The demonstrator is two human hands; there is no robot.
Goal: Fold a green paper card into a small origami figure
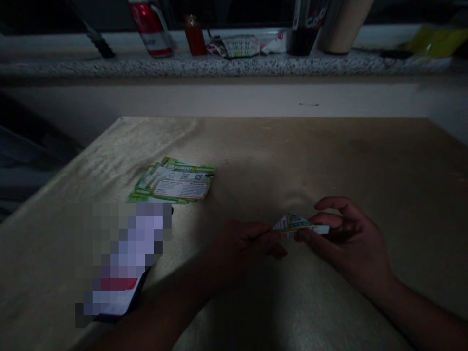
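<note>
A small folded paper [292, 222], printed with text and rising to a triangular peak, is held above the table between both hands. My left hand [248, 241] is closed on its left end, thumb and fingers pinching it. At the right end, my right hand [351, 243] grips the paper with thumb and fingers, its index finger curved above. The light is dim, so the finer folds cannot be made out. To the left of my left hand lies a stack of green and white printed leaflets [179, 183], somewhat fanned out.
A phone [135, 258] with a lit, blurred-out screen lies left of my left forearm on the table [256, 146]. Along the speckled sill [219, 66] at the back stand a red can [151, 29], a small orange-red bottle [195, 39], crumpled printed paper [239, 46] and a dark bottle [305, 29].
</note>
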